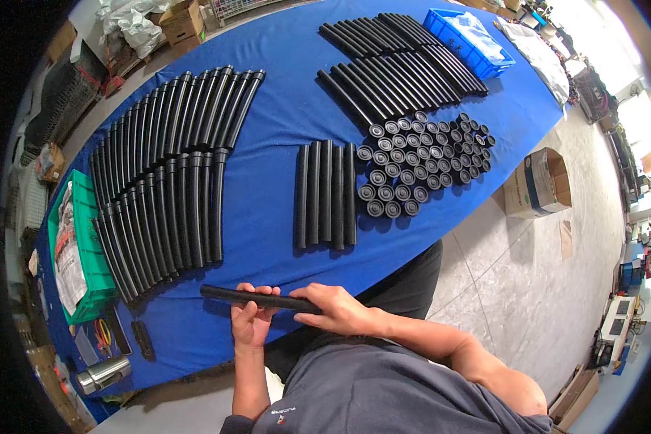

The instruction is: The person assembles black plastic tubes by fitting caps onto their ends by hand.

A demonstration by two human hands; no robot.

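Note:
Near the front edge of the blue-covered table (267,130), a black tube (220,293) lies across both hands. My left hand (253,316) holds it from below near its middle, fingers wrapped around it. At its right end my right hand (330,309) is closed over the tube, hiding that end. Just beyond the hands is a small group of black tubes (326,195) side by side. To their right, many round black caps (405,163) stand close together. On the left side are rows of capped black tubes (163,181).
More black tubes (401,69) lie at the far right, beside a blue crate (484,66). A green crate (98,289) sits at the left edge, near scissors (103,336) and a metal cylinder (105,375). A cardboard box (532,189) stands on the floor.

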